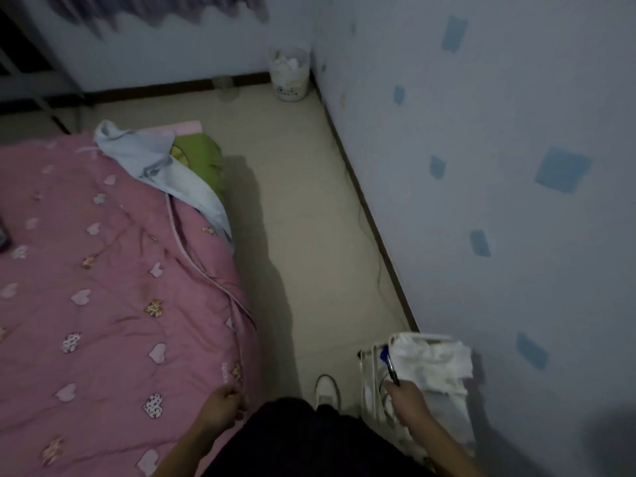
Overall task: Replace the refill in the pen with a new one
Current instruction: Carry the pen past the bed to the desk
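Observation:
My right hand (407, 397) grips a dark pen (391, 368) with a blue end, holding it upright over a white rack draped with white bags (432, 359) at the lower right. My left hand (222, 406) rests at the edge of the pink quilt (103, 287) with its fingers curled; whether it holds anything is unclear. No loose refill shows in this dim view.
The bed with the pink heart-patterned quilt fills the left; pale blue and green cloth (165, 163) lies at its far corner. A strip of beige floor (303, 201) runs between bed and wall. A full white bin (290, 75) stands in the far corner. My shoe (327, 390) shows below.

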